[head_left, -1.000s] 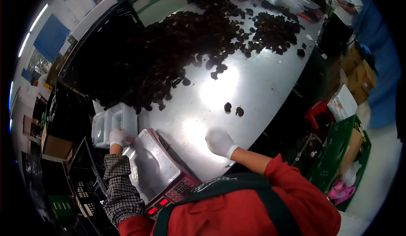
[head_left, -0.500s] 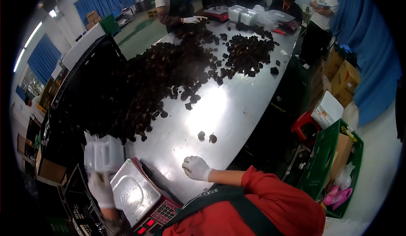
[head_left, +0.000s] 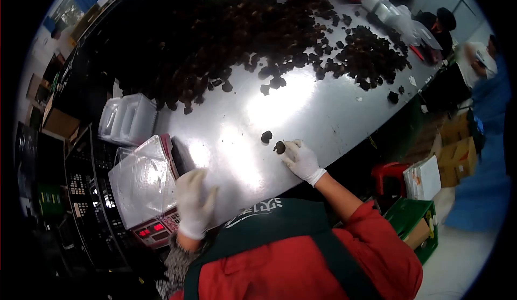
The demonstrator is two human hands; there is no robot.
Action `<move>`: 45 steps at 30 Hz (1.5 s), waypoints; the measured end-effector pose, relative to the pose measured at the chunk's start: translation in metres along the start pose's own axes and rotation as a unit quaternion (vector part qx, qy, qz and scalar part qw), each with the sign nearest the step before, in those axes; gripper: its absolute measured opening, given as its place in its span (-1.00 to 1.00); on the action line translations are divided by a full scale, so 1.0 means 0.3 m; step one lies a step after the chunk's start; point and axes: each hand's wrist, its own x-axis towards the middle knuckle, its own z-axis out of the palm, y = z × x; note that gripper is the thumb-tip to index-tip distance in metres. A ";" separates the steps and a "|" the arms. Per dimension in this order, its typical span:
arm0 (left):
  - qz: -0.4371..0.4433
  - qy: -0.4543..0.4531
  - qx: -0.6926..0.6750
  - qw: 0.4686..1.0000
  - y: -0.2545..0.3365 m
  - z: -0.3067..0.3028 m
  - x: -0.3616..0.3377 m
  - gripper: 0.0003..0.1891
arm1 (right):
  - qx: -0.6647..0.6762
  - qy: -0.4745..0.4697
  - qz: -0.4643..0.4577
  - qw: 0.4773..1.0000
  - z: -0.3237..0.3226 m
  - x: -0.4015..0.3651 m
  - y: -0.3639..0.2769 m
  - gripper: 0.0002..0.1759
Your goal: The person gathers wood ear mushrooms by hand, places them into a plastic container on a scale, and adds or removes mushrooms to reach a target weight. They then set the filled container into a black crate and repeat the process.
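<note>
Dark brown, one small piece [head_left: 279, 147] lies right at the fingertips of the right hand [head_left: 301, 161], on the side toward the left hand [head_left: 196, 203]. The right hand, in a white glove, reaches out over the metal table [head_left: 318, 125] with its forearm angled up from the person's right; its thumb and fingers come up to the piece's edge — whether they pinch it, I cannot tell. The left hand, gloved too, is raised beside the scale [head_left: 158, 232], fingers bent and thumb held apart from them, with nothing seen between.

Just left of the left hand, a clear plastic container [head_left: 141, 184] rests on the scale, whose red digits are lit. Just beyond the right hand's fingertips, near the first piece, sits a second dark piece [head_left: 266, 137]. Farther out from the left hand, past the scale, nested clear boxes [head_left: 129, 119] stand at the table's left side. Well beyond both hands spreads a large dark heap [head_left: 231, 36] — and to its right, a smaller heap [head_left: 371, 58]. Past that are white plastic boxes [head_left: 379, 5] and a person in dark clothing [head_left: 439, 28].
</note>
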 end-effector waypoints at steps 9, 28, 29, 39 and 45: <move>-0.036 -0.204 -0.087 0.974 0.039 0.649 0.271 -0.69 | 0.112 -0.053 0.054 0.991 0.086 0.075 0.151 -0.78; -0.480 0.161 -0.750 0.427 -0.100 0.327 -0.072 -0.73 | 0.020 -0.188 -0.319 0.928 0.227 0.154 -0.229 -0.26; -0.504 0.177 -0.725 0.435 -0.072 0.280 -0.073 -0.70 | -0.002 -0.230 -0.335 0.914 0.272 0.147 -0.269 -0.23; -0.494 0.094 -0.677 0.537 -0.049 0.199 -0.289 -0.65 | -0.104 -0.291 -0.343 0.887 0.611 0.243 -0.492 -0.10; -0.464 0.042 -0.647 0.604 -0.122 0.297 -0.217 -0.67 | -0.216 -0.268 -0.113 0.932 0.370 0.233 -0.279 -0.15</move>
